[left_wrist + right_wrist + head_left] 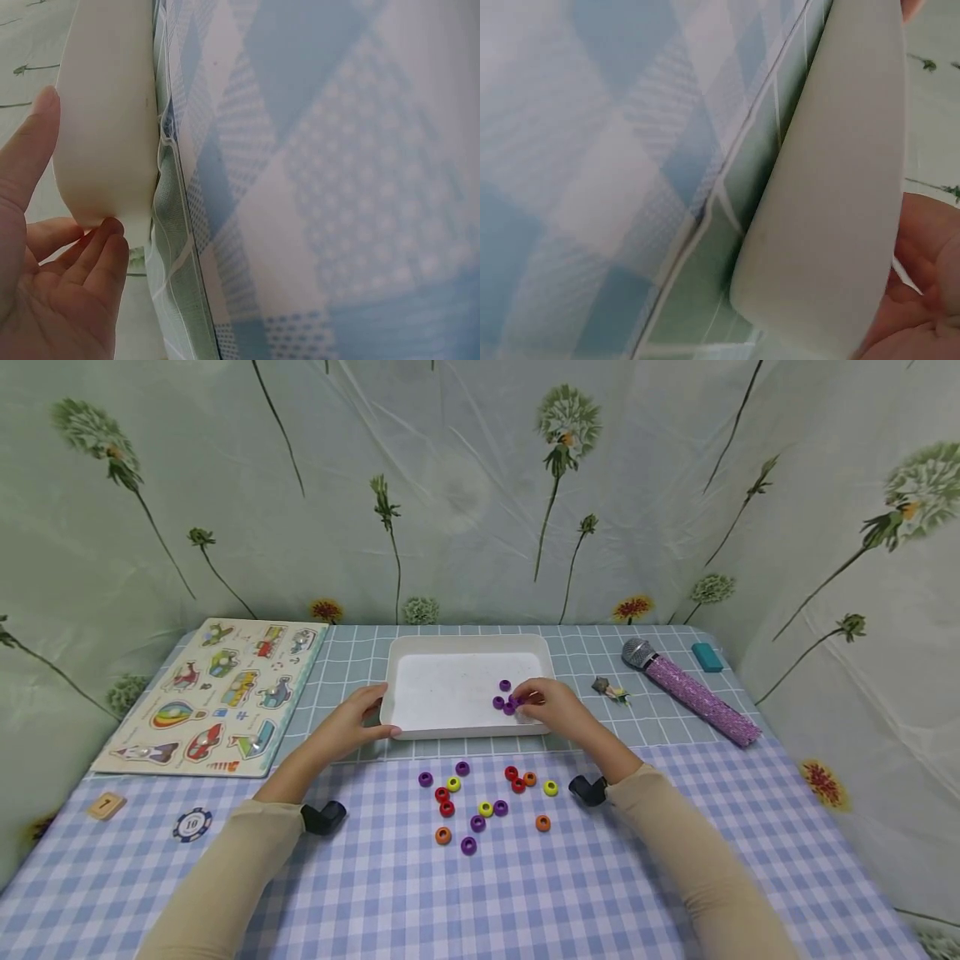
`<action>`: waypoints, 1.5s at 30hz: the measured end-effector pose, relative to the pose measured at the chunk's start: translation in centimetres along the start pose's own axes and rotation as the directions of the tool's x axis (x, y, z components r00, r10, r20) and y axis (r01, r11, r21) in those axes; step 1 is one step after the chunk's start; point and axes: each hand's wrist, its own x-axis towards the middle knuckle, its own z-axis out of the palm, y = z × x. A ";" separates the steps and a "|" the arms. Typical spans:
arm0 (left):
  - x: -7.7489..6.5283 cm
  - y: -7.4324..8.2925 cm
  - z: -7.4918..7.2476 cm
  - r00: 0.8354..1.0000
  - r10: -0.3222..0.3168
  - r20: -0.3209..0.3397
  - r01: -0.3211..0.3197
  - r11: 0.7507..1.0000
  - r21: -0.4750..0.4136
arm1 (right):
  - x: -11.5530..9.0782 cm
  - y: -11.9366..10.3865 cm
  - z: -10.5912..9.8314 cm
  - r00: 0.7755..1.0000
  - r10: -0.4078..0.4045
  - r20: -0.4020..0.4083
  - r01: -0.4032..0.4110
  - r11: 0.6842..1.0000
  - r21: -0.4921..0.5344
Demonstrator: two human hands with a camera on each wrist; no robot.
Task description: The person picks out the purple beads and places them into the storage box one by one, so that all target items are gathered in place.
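Observation:
A shallow white tray point(465, 735) lies at the middle of the table's far part. My left hand point(348, 722) grips its near left corner, thumb at the front wall and fingers along the left side; the left wrist view shows this hand point(71, 277) against the tray wall point(109, 112). Over the tray's right side, my right hand point(553, 706) pinches a purple bead point(515, 700) between thumb and fingertips. Several purple beads point(498, 702) sit right by those fingertips. From the right wrist, the tray wall point(832, 172) hides the fingertips of that hand point(922, 300).
Loose red, orange, yellow and purple beads point(477, 823) lie before the tray. Left are a picture puzzle board point(251, 714), a wooden number tile point(107, 806) and a poker chip point(192, 825). Right are a glittery pink microphone point(693, 693), a teal block point(707, 657) and a small flower-like ornament point(611, 690).

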 end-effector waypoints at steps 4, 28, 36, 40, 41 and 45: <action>0.0 0.0 0.0 1.000 0.016 -0.003 -0.016 1.000 -0.006 | 1.0 0.2 0.4 0.998 0.056 0.037 -0.053 0.996 -0.065; 0.0 0.0 0.0 1.000 0.020 -0.004 -0.020 1.000 0.001 | -5.8 -2.0 1.1 0.972 -0.233 0.039 0.223 0.960 0.170; 0.0 -0.1 -0.1 1.000 0.028 -0.004 -0.028 1.000 0.005 | -9.2 -2.0 3.6 0.943 -0.250 0.221 0.209 0.959 0.191; 0.0 -0.1 -0.1 1.000 0.024 -0.006 -0.024 1.000 0.004 | -9.7 -1.7 4.5 0.928 -0.239 0.286 0.206 0.969 0.138; 0.0 -0.1 -0.1 1.000 0.023 -0.006 -0.023 1.000 0.005 | -9.7 -1.7 4.7 0.926 -0.235 0.296 0.208 0.971 0.120; 0.0 -0.1 0.0 1.000 0.022 -0.002 -0.022 1.000 0.006 | -9.7 -1.6 5.2 0.925 -0.240 0.296 0.237 0.970 0.046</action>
